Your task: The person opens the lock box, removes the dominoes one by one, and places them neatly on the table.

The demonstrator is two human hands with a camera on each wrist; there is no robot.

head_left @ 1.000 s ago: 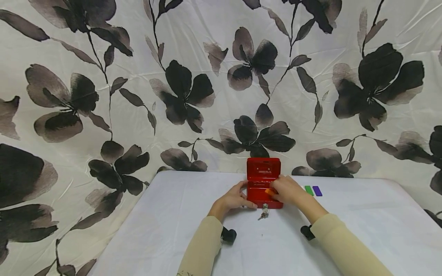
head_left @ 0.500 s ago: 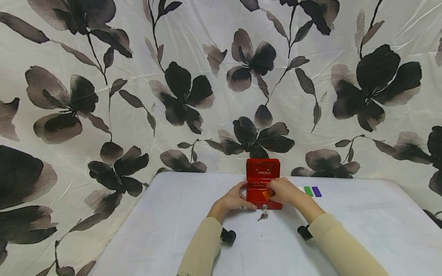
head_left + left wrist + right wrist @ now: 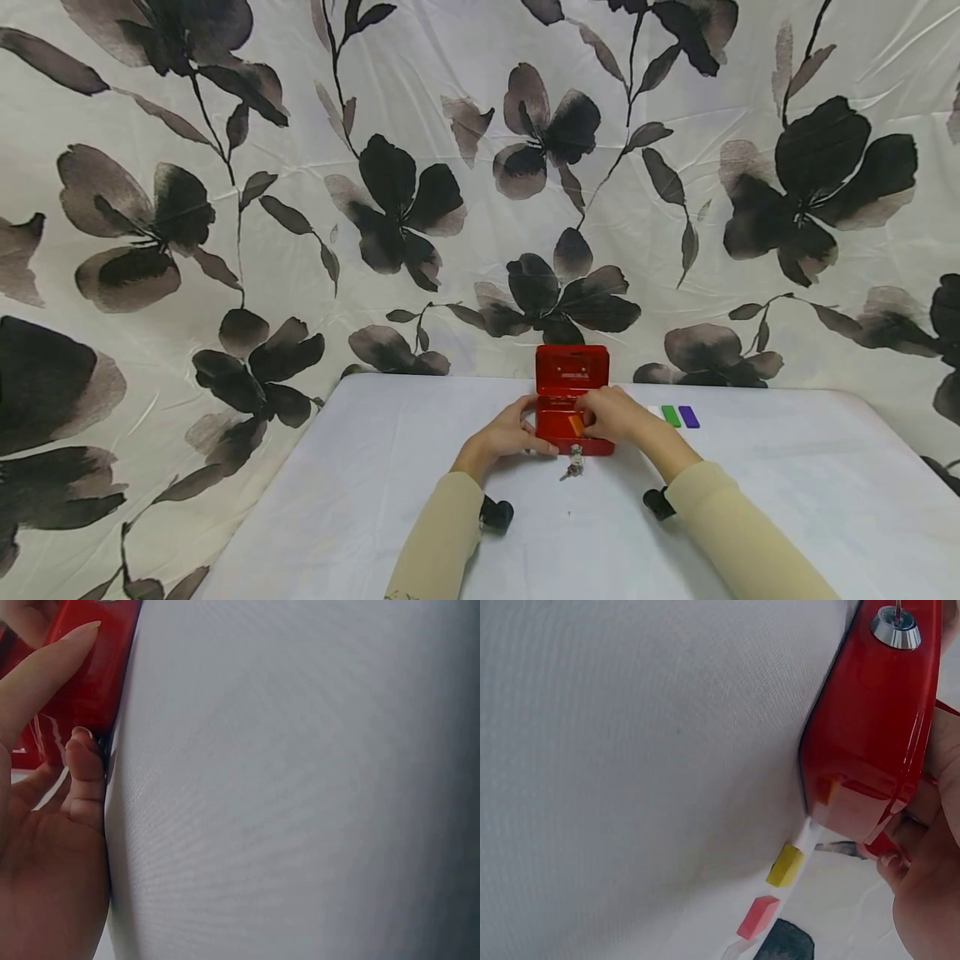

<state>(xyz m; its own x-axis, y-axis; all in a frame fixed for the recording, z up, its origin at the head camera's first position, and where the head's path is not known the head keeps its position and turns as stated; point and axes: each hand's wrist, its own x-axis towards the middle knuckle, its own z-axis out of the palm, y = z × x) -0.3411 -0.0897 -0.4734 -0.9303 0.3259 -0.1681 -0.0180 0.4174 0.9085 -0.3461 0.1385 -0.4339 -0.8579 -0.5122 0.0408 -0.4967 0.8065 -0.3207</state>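
A small red cash box [image 3: 597, 447] stands on the table with its lid [image 3: 572, 363] raised at the back. My left hand [image 3: 504, 434] grips its front left corner, the thumb [image 3: 71, 654] lying on the front wall and the other fingers at the side. Inside the box, my right hand [image 3: 613, 415] pinches an orange block [image 3: 577, 425] at the right part of the compartment. Keys [image 3: 573, 469] hang from the front lock [image 3: 897, 630]. In the right wrist view the box wall hides the right fingertips.
Right of the box lie a green block [image 3: 671, 416], a purple block [image 3: 688, 417] and a partly covered white one. The right wrist view also shows a yellow block [image 3: 786, 865] and a pink block [image 3: 758, 917]. A floral cloth [image 3: 405, 200] hangs behind the white table [image 3: 360, 483].
My right hand has shifted a little left and toward me inside the box, carrying the orange block, which now tilts more upright. The left hand keeps its grip on the corner.
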